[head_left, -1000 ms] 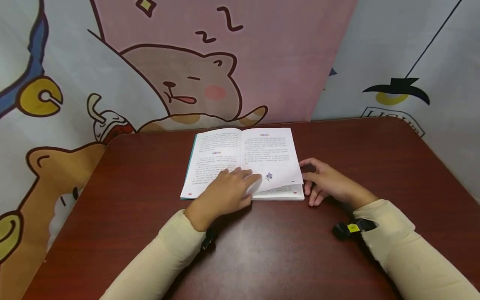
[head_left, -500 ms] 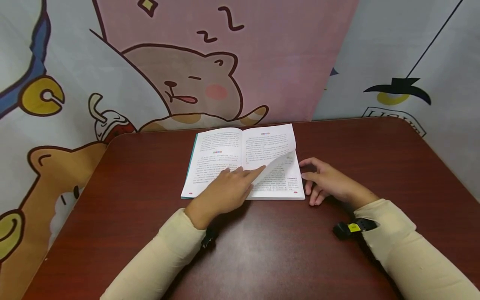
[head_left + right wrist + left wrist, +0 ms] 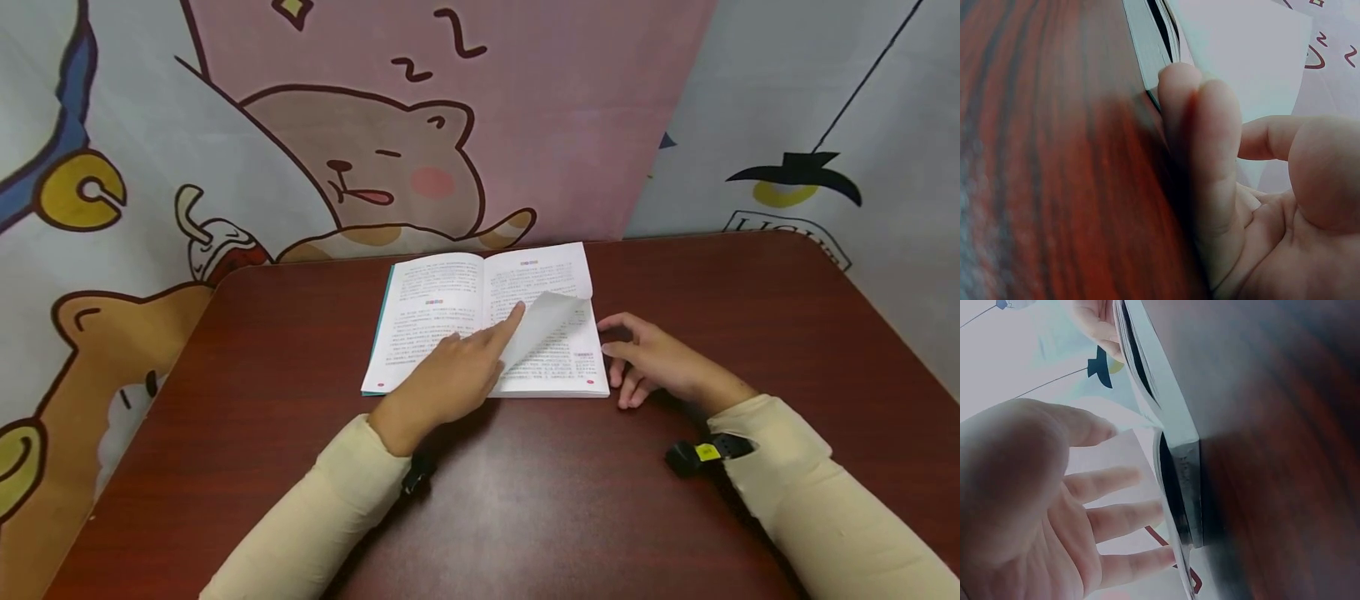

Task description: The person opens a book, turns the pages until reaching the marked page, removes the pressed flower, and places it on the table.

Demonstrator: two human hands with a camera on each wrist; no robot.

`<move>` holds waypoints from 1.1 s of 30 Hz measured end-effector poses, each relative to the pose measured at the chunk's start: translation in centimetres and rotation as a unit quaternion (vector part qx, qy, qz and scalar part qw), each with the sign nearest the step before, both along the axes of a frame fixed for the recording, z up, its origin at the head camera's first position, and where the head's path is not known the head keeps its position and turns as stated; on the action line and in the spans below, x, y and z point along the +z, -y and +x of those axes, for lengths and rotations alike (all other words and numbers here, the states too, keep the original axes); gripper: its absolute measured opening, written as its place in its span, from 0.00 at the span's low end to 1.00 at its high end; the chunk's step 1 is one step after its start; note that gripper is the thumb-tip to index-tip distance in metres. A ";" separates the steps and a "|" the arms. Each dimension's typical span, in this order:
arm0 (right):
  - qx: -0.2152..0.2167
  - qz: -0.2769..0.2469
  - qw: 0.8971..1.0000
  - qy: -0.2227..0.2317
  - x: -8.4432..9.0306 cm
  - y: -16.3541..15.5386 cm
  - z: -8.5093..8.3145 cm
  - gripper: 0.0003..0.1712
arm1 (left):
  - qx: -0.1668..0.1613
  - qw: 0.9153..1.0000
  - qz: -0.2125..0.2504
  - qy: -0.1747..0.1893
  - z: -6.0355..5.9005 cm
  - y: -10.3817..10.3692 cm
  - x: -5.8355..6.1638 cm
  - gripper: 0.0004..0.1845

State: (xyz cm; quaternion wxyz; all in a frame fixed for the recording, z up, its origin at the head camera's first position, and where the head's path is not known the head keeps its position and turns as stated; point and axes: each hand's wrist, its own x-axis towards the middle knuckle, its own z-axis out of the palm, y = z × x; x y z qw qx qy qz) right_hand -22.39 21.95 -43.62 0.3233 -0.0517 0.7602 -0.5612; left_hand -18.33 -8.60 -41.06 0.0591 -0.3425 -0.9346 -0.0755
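Now we see an open white-paged paperback book w/ teal cover edge point(image 3: 450, 321) lying flat mid-desk, on the dark reddish wood-grain desk point(image 3: 525, 500). Our left hand point(image 3: 450, 379) rests over the book's near edge, fingers straight, index fingertip under a curled white page point(image 3: 542, 329) lifted off the right-hand side, nothing pinched. Our right hand point(image 3: 652, 360) lies relaxed on the desk, fingers loosely bent, fingertips touching the book's right edge, gripping nothing. Behind the desk hangs a pink and white cartoon-bear backdrop cloth point(image 3: 390, 167). Both arms wear cream long sleeves point(image 3: 315, 525).
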 end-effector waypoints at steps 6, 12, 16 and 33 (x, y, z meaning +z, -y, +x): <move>0.000 0.001 1.000 0.001 0.0 0.0 -0.1 0.31 | 0.002 1.000 0.025 0.008 -0.2 0.0 0.1 0.47; 0.001 -0.002 1.000 0.000 0.2 0.1 0.0 0.32 | -0.020 0.999 0.024 -0.034 -0.3 -0.1 0.2 0.48; -0.001 -0.002 1.000 0.001 0.3 0.1 0.0 0.33 | -0.021 0.998 0.021 -0.058 -0.4 -0.1 0.1 0.48; -0.004 0.015 1.000 -0.006 0.2 0.2 0.0 0.36 | -0.001 0.999 -0.003 -0.047 -0.3 0.0 0.1 0.34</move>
